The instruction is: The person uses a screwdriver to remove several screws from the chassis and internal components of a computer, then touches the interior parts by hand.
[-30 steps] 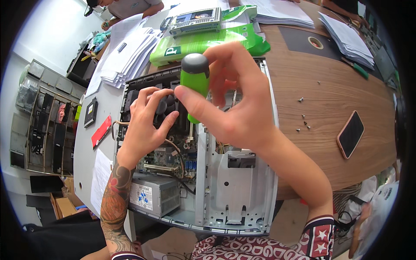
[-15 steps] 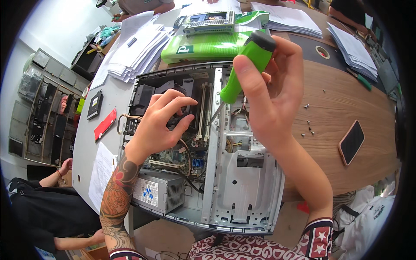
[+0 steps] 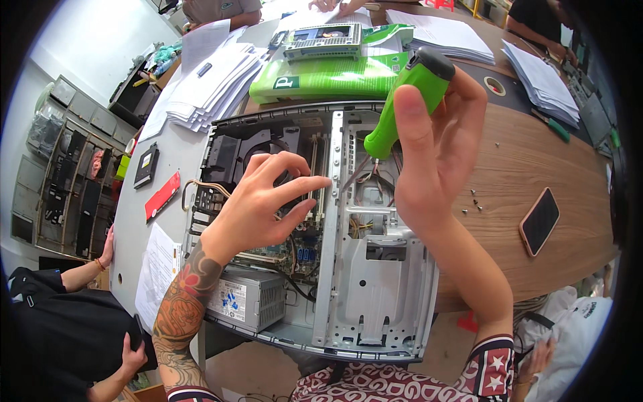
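My right hand (image 3: 445,151) is closed around the green handle of a screwdriver (image 3: 410,100) with a black end cap. It holds the tool tilted above the right half of an opened desktop computer case (image 3: 392,288). The screwdriver's tip is hard to make out against the case. My left hand (image 3: 261,201) hovers over the circuit board side with its fingers apart and holds nothing. Its index fingertip is at the long metal rail (image 3: 327,261) across the case; whether it touches is unclear. A power supply (image 3: 253,298) sits in the case's near left corner.
Loose screws (image 3: 475,201) and a phone (image 3: 540,221) lie on the table to the right. A green package (image 3: 321,77) bearing a metal drive cage (image 3: 323,41) stands behind the case. Paper stacks (image 3: 211,84), a black drive (image 3: 147,165) and a red packet (image 3: 163,196) are left. Other people are around.
My right hand has moved right with the screwdriver, away from the rail. My left hand has shifted right and slightly nearer, its index finger now at the rail.
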`<state>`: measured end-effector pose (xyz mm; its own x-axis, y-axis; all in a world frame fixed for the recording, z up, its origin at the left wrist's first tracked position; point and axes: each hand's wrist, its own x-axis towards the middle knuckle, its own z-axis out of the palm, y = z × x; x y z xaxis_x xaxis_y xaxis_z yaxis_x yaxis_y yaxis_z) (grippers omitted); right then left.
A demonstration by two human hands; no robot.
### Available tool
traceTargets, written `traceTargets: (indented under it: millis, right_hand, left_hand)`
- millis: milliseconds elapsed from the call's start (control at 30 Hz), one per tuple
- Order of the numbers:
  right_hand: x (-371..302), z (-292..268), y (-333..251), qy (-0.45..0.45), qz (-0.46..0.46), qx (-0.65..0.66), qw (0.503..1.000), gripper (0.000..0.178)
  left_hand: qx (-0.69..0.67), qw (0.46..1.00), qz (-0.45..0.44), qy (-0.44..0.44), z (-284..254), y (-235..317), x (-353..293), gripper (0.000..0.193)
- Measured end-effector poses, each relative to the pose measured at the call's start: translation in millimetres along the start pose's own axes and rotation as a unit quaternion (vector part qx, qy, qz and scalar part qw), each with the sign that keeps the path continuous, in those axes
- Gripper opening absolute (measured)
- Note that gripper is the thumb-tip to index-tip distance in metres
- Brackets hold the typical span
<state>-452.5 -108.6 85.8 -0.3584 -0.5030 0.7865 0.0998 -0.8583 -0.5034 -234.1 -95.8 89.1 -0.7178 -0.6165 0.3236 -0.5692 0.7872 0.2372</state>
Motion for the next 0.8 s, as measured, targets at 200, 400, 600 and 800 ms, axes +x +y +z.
traceTargets:
  millis: [200,400,600,800]
  right_hand:
    - [0,0,1,-0.009,0.008,-0.002,1.0,0.041]
    - [1,2,-1,-0.001,0.011,0.001,1.0,0.042]
    - [1,3,-4,-0.031,0.001,-0.002,1.0,0.041]
    - [26,7,-10,-0.094,-0.01,-0.122,0.988,0.034]
  left_hand:
    - [-0.052,0.999,-0.007,0.004,6,3,3,0.035]
    - [-0.132,0.99,-0.03,0.036,13,2,6,0.024]
    - [-0.128,0.99,-0.015,0.063,16,-3,5,0.021]
    - [-0.101,0.993,0.026,0.06,17,-10,3,0.021]
